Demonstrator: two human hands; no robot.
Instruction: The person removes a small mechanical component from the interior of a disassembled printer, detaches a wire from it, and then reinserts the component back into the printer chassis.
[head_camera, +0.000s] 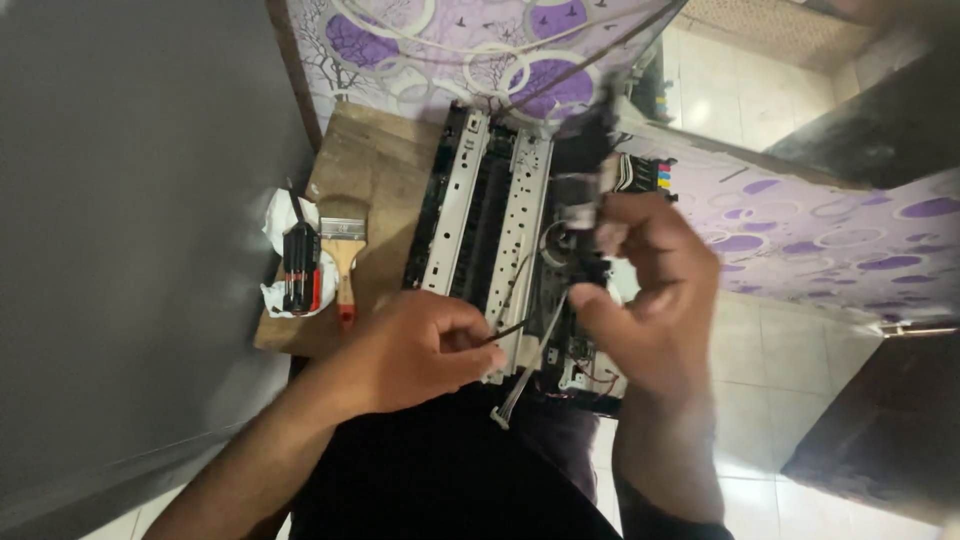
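Black carriage part (585, 190) sits in right hand (650, 290) grip.

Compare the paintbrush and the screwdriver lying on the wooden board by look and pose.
The paintbrush has a pale wooden handle with a red tip and a wide bristle head; the screwdriver has a black and red grip and a thin dark shaft. The screwdriver lies on a white cloth; the paintbrush lies mostly on the wooden board. Both lie side by side, left of the left hand.
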